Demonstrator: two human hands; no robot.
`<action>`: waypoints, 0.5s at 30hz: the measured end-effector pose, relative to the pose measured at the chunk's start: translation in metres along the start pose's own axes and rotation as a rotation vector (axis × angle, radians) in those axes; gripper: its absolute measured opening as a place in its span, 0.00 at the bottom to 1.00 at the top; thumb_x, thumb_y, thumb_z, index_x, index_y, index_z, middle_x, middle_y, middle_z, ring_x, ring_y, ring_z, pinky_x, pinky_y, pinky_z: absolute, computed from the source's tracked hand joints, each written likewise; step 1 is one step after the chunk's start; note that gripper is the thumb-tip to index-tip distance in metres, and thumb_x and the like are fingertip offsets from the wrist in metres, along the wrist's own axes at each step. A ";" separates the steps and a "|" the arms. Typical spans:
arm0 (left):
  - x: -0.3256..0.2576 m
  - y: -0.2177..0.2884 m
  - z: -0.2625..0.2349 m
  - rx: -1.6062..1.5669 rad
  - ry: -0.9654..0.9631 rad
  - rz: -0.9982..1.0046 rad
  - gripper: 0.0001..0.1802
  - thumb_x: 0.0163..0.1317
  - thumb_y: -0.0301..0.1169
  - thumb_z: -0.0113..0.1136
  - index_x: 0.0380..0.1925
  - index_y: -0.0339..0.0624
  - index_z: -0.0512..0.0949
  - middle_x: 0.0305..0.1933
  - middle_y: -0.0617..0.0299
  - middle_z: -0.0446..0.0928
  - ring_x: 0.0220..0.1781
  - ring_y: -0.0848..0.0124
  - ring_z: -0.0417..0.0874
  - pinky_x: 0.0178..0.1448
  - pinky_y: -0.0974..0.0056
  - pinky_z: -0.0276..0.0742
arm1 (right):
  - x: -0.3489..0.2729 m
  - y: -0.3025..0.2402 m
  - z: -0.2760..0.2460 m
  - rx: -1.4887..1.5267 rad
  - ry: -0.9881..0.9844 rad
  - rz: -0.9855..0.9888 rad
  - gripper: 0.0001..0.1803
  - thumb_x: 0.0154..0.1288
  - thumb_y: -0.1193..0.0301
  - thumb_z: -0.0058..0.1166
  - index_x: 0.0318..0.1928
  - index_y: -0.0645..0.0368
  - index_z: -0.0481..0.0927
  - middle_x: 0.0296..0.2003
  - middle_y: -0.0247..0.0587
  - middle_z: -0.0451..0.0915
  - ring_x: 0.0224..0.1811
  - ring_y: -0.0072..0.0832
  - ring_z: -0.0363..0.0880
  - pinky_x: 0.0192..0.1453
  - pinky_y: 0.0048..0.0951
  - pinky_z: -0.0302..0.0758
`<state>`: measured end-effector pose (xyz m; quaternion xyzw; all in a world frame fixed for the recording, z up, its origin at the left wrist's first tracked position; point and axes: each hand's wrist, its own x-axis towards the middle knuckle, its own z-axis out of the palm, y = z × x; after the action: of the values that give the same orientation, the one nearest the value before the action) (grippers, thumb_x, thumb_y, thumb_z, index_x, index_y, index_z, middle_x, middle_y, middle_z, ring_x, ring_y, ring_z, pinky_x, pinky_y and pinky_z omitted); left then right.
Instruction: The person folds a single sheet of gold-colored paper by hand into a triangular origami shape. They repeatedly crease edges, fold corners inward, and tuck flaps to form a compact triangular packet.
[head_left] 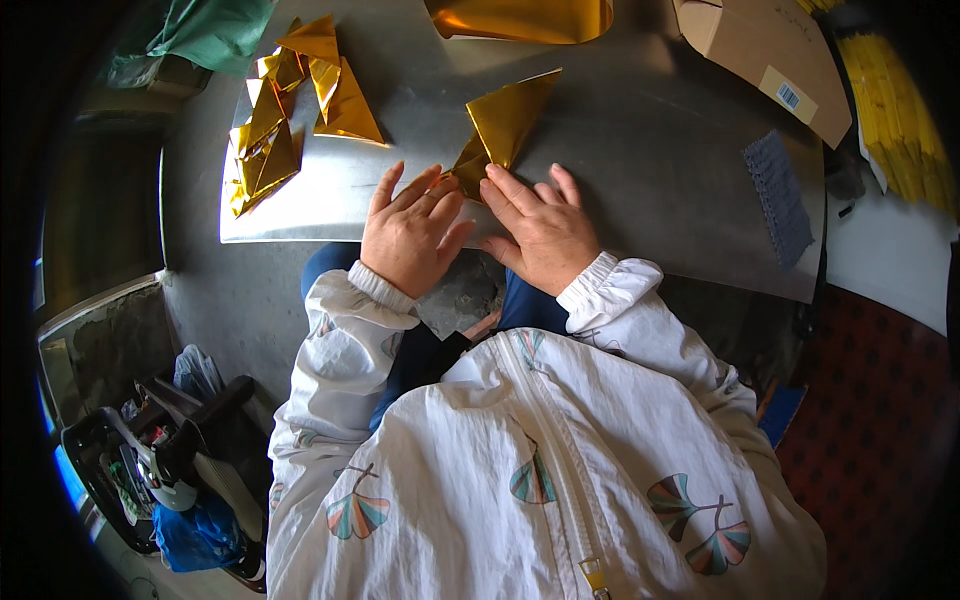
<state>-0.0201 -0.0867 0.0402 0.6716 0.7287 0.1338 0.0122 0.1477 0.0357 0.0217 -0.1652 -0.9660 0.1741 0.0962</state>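
The foil (512, 115), a folded gold piece, lay at the middle of the tabletop (660, 170), near its front edge, with one pointed flap rising toward the tabletop's far side. The left hand (412, 228) was unclenched, palm down over the tabletop's front edge, its fingers spread and their tips on the foil's lower left part. The right hand (545, 230) was likewise loose and flat, index and middle fingertips against the foil's lower right side, the thumb stretched toward the left hand. The fingers covered the lower folds, so their exact shape was hard to tell.

More gold pieces (268, 148) sat in a loose cluster on the tabletop's left part. A gold sheet (530, 22) curved at the tabletop's far edge. A carton (755, 45) stood at the tabletop's far right corner, a grey cloth (779, 200) lay by its right end, and a yellow bundle (895, 115) rested beyond that end.
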 end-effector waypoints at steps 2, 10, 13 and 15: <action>0.003 0.008 0.006 0.009 0.023 -0.045 0.15 0.57 0.35 0.64 0.43 0.44 0.77 0.53 0.58 0.80 0.66 0.63 0.73 0.75 0.45 0.54 | 0.004 -0.001 0.001 0.070 0.021 -0.002 0.29 0.62 0.57 0.59 0.61 0.57 0.74 0.64 0.42 0.70 0.50 0.37 0.77 0.72 0.52 0.53; 0.008 0.013 0.022 -0.066 -0.062 -0.076 0.44 0.52 0.47 0.68 0.67 0.43 0.64 0.73 0.55 0.61 0.76 0.59 0.57 0.77 0.49 0.50 | 0.014 0.025 -0.003 0.187 0.057 -0.190 0.25 0.58 0.66 0.62 0.56 0.60 0.76 0.57 0.45 0.76 0.57 0.42 0.75 0.71 0.42 0.61; -0.012 0.016 0.025 -0.109 -0.072 -0.035 0.46 0.50 0.49 0.68 0.68 0.42 0.63 0.74 0.55 0.60 0.77 0.60 0.56 0.77 0.50 0.49 | 0.007 0.025 -0.006 0.176 0.027 -0.166 0.35 0.56 0.59 0.64 0.63 0.61 0.71 0.67 0.47 0.65 0.63 0.44 0.69 0.72 0.41 0.59; -0.028 0.021 0.029 -0.106 -0.014 -0.013 0.41 0.52 0.45 0.68 0.65 0.43 0.68 0.72 0.57 0.64 0.75 0.62 0.61 0.75 0.50 0.54 | 0.003 0.024 -0.006 0.092 -0.030 -0.158 0.45 0.54 0.54 0.65 0.67 0.63 0.65 0.72 0.48 0.55 0.65 0.44 0.66 0.74 0.43 0.55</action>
<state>0.0085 -0.1075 0.0117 0.6662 0.7248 0.1675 0.0537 0.1530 0.0596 0.0190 -0.0810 -0.9684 0.2127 0.1025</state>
